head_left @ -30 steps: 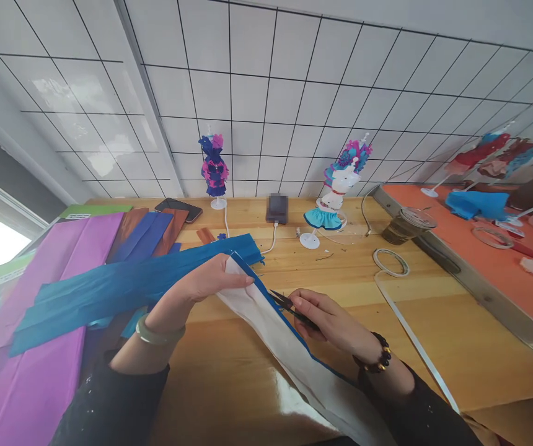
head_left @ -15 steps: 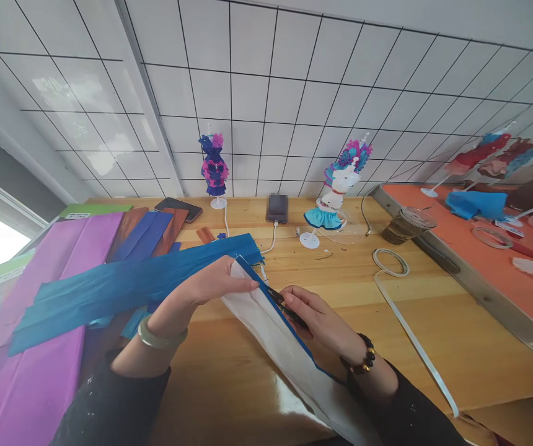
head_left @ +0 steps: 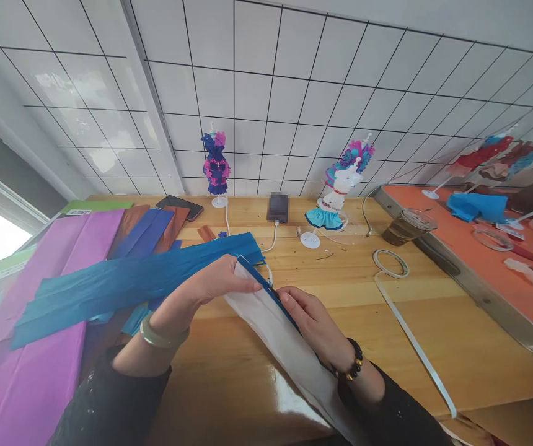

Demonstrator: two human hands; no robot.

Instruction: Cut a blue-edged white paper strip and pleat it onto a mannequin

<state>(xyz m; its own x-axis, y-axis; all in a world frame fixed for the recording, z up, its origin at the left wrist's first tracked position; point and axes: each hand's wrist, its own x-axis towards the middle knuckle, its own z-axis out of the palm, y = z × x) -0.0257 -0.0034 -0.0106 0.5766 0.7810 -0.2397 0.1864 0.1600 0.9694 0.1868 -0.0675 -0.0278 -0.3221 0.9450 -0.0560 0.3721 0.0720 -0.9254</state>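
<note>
My left hand (head_left: 215,282) pinches the far end of a long strip of paper (head_left: 273,331), white on the upper face and blue along its right edge, holding it up over the wooden table (head_left: 434,316). My right hand (head_left: 310,319) is closed on small black scissors (head_left: 271,288) whose blades are at the strip's blue edge, close to my left fingertips. Most of the scissors are hidden by my fingers. A broad blue crepe sheet (head_left: 131,279) lies just left of my left hand.
Purple (head_left: 29,347), dark blue and brown paper sheets cover the table's left. Two small dressed mannequins (head_left: 215,164) (head_left: 338,192), a phone (head_left: 180,206), a charging device (head_left: 277,207), a lidded cup (head_left: 403,226) and a tape roll (head_left: 390,261) with a trailing strip stand behind. An orange tray (head_left: 480,260) lies right.
My right hand has moved with the scissors up along the strip's blue edge toward my left fingertips. The left hand has held its grip almost still.
</note>
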